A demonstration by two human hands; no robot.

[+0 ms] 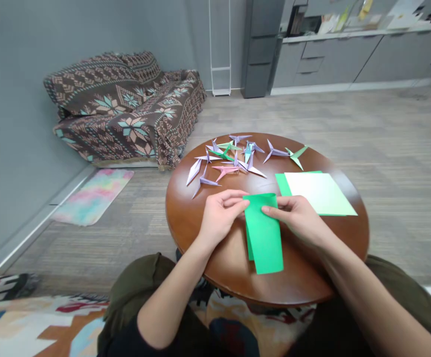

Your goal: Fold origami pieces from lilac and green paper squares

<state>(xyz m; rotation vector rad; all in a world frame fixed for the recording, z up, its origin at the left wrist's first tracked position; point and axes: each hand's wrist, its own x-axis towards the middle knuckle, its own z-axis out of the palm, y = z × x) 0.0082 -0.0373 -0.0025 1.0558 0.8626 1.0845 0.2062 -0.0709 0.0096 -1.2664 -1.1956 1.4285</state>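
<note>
A bright green sheet of paper (264, 238) is bent over on itself, its lower end hanging toward me with the layers slightly apart. My left hand (224, 213) pinches its upper left corner between thumb and fingers. On the opposite side, my right hand (293, 213) grips the upper right edge, thumb in front and fingers behind. The paper is held above the near part of the round brown table (233, 280). Just right of my right hand lies a stack of paper squares (321, 193), whitish on top with green beneath.
Several folded paper figures (233, 158) in purple, green and pink spread over the table's far left. A purple one (275, 152) and a green one (297, 156) lie behind the stack. Beyond stand a cloth-covered sofa (126, 109), a grey fridge (262, 47) and kitchen cabinets (334, 62).
</note>
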